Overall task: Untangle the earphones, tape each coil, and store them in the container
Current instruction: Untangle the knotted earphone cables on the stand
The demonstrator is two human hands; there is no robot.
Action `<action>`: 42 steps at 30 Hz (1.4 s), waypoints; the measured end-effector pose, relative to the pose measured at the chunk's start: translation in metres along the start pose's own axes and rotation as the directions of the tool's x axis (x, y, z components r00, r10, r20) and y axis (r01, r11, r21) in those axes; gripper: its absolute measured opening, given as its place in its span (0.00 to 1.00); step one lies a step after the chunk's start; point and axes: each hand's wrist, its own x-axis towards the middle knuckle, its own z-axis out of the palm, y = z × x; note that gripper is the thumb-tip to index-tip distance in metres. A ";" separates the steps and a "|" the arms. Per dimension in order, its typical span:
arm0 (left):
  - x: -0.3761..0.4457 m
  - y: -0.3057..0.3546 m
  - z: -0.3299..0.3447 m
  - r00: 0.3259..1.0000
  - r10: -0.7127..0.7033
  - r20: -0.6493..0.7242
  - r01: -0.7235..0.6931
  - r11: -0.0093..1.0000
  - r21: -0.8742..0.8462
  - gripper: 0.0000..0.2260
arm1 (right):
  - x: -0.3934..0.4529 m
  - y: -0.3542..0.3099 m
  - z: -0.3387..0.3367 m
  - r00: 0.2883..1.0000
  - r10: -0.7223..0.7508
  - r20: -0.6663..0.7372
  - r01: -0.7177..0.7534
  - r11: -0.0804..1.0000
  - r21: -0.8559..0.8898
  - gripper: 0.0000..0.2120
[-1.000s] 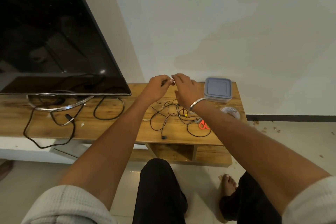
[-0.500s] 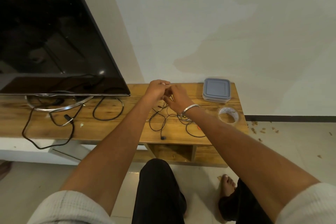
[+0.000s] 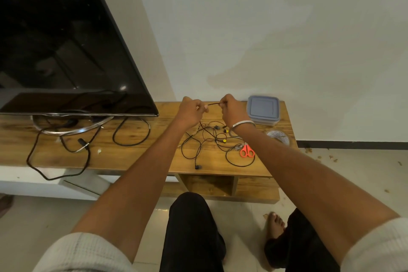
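Note:
A tangle of black earphones (image 3: 212, 139) with yellow buds lies on the wooden table (image 3: 136, 154). My left hand (image 3: 191, 111) and my right hand (image 3: 231, 109) are raised above the tangle, each pinching one end of a short stretch of black earphone wire held taut between them. More wire hangs from the hands down to the tangle. A grey lidded container (image 3: 263, 109) sits at the back right. A roll of clear tape (image 3: 277, 137) lies in front of it, partly hidden by my right forearm. Orange scissors (image 3: 246, 151) rest beside the wires.
A large black TV (image 3: 66, 51) on a curved metal stand (image 3: 72, 127) fills the left of the table, with thick black cables (image 3: 130, 132) trailing over the front edge. My legs and a bare foot (image 3: 274, 224) are below, on the tiled floor.
Both hands were close together over the tangle. They have lifted and moved apart, stretching a short piece of wire between them. The scissors show again.

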 end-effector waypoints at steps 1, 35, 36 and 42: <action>-0.001 0.003 -0.002 1.000 0.013 0.015 -0.013 1.000 -0.011 0.11 | 0.001 0.003 -0.003 1.000 0.006 -0.021 -0.007 1.000 -0.019 0.06; -0.006 0.019 -0.021 0.982 0.183 0.049 -0.185 0.982 0.046 0.09 | -0.002 0.018 -0.032 0.996 0.009 0.088 0.001 0.994 -0.111 0.15; -0.007 0.021 -0.020 0.981 0.189 0.052 -0.192 0.980 0.046 0.09 | -0.004 0.014 -0.030 0.994 -0.041 0.100 0.050 0.995 -0.085 0.15; -0.009 0.033 -0.009 0.976 0.209 0.057 -0.214 0.973 0.090 0.09 | -0.006 -0.012 -0.019 0.965 -0.210 0.154 0.223 0.972 -0.075 0.13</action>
